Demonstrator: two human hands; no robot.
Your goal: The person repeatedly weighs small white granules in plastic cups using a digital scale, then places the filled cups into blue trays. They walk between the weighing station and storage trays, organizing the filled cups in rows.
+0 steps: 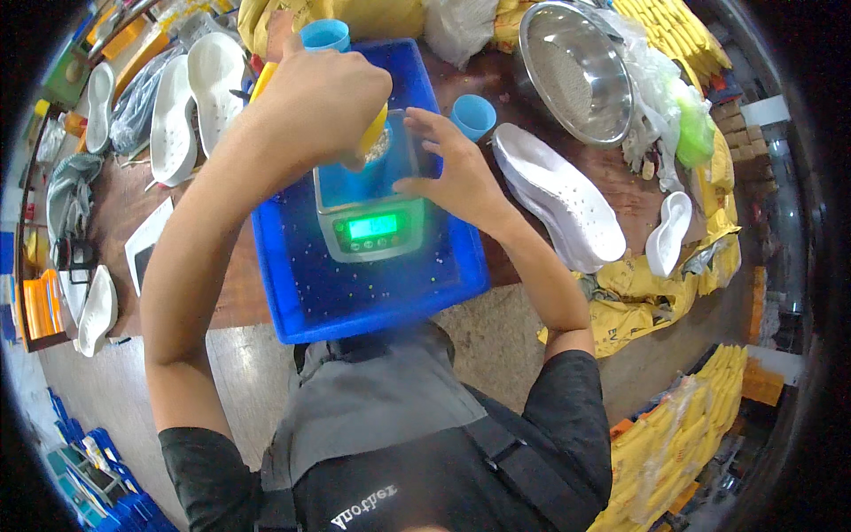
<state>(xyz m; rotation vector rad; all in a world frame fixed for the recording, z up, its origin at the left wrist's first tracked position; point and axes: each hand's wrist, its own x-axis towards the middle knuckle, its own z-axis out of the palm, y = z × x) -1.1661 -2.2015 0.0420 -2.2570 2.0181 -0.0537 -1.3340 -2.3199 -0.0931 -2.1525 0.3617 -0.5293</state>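
Note:
A digital scale (377,232) with a lit green display sits in a blue tray (288,330). On its pan stands a light-blue cup, mostly hidden behind my left hand, with pale granules (379,144) showing near its top. My left hand (332,102) is closed on a yellow container (376,127) tilted over that cup; most of the container is hidden by the hand. To the right of the cup, my right hand (448,168) is held with thumb and fingers apart, gripping nothing. Small pale granules are scattered on the tray floor.
Two more light-blue cups (324,35) (473,116) stand behind and right of the tray. A steel bowl (576,71) holds pale granules. White shoe-sole shapes (563,199) (173,124) lie on both sides of the brown table. Yellow sacks (674,417) are stacked at the right.

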